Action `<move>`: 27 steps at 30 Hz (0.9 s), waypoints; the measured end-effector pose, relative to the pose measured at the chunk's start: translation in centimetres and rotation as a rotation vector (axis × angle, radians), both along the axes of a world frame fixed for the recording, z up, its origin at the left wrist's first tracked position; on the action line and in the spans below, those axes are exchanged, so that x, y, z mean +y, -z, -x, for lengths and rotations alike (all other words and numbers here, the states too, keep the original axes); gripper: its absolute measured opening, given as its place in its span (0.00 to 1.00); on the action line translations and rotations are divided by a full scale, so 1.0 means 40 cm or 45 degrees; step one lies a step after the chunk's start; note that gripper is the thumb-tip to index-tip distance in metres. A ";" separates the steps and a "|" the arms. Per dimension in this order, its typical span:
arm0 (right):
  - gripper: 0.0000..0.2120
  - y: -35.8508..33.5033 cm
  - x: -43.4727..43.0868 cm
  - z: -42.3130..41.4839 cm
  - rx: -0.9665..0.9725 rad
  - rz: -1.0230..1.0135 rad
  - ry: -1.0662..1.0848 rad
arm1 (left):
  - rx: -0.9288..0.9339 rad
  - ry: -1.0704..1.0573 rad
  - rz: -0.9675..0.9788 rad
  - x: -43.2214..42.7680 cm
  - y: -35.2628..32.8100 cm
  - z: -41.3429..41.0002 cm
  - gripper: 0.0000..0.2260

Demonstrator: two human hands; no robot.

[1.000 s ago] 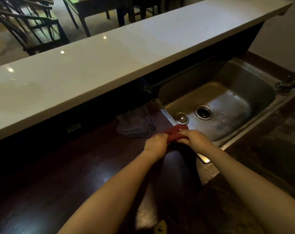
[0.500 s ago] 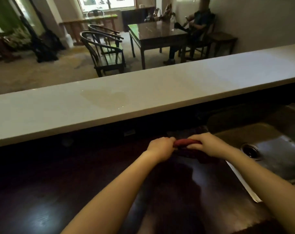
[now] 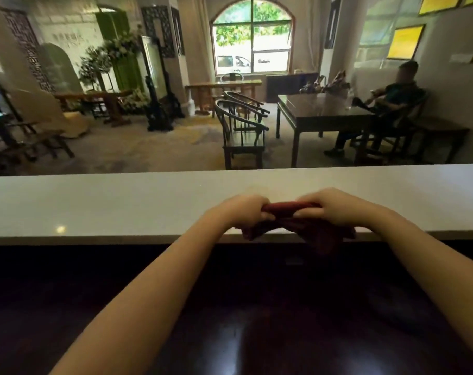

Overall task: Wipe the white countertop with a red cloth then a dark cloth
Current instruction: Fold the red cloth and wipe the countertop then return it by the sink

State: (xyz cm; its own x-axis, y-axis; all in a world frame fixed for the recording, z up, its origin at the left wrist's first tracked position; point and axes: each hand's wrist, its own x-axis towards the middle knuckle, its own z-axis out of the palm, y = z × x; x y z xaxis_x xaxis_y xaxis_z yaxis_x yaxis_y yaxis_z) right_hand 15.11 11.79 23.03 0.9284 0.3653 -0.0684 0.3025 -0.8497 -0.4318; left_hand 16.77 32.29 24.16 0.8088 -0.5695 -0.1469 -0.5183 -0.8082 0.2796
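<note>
Over white countertop (image 3: 121,207), left hand (image 3: 243,212) and right hand (image 3: 335,209) (both clenched) grip red cloth (image 3: 289,207).

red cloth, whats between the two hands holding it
In the head view, only a bunched span of the red cloth bridges the left hand and right hand, above the white countertop.

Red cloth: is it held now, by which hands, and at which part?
Yes. The bunched red cloth is gripped at its upper edge: left hand on the left end, right hand on the right end; the rest hangs below.
</note>
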 end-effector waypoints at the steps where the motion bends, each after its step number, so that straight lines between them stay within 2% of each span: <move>1: 0.10 -0.035 0.017 -0.027 -0.036 -0.011 0.013 | -0.035 0.001 0.001 0.017 -0.041 -0.030 0.12; 6: 0.07 -0.143 0.046 -0.140 -0.276 -0.098 0.101 | -0.290 -0.008 0.019 0.032 -0.169 -0.162 0.13; 9: 0.09 -0.109 0.041 -0.193 -0.441 -0.029 0.171 | -0.543 -0.066 -0.014 0.008 -0.128 -0.208 0.11; 11: 0.11 -0.046 0.040 -0.215 -0.483 0.035 0.235 | -0.618 -0.065 0.013 -0.001 -0.057 -0.223 0.11; 16: 0.12 0.121 0.027 -0.192 -0.329 0.178 0.158 | -0.352 -0.032 0.063 -0.005 0.135 -0.211 0.10; 19: 0.13 0.170 0.029 -0.153 -0.333 0.107 0.171 | -0.282 -0.055 0.118 -0.001 0.196 -0.190 0.13; 21: 0.16 0.187 0.032 -0.132 -0.307 0.088 0.157 | -0.237 -0.032 0.093 0.002 0.221 -0.179 0.18; 24: 0.26 0.203 0.043 -0.108 -0.141 0.221 0.193 | -0.214 -0.001 0.006 0.006 0.242 -0.168 0.28; 27: 0.32 0.220 0.056 -0.096 -0.084 0.334 0.216 | -0.232 -0.014 -0.034 0.003 0.258 -0.162 0.32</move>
State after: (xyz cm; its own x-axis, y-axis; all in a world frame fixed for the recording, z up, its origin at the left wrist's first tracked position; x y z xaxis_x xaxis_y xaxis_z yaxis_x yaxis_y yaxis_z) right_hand 18.96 14.04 14.25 0.9801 0.1828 -0.0776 0.1671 -0.9701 -0.1758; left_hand 23.25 32.41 13.82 0.8295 -0.5584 -0.0122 -0.5496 -0.8199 0.1601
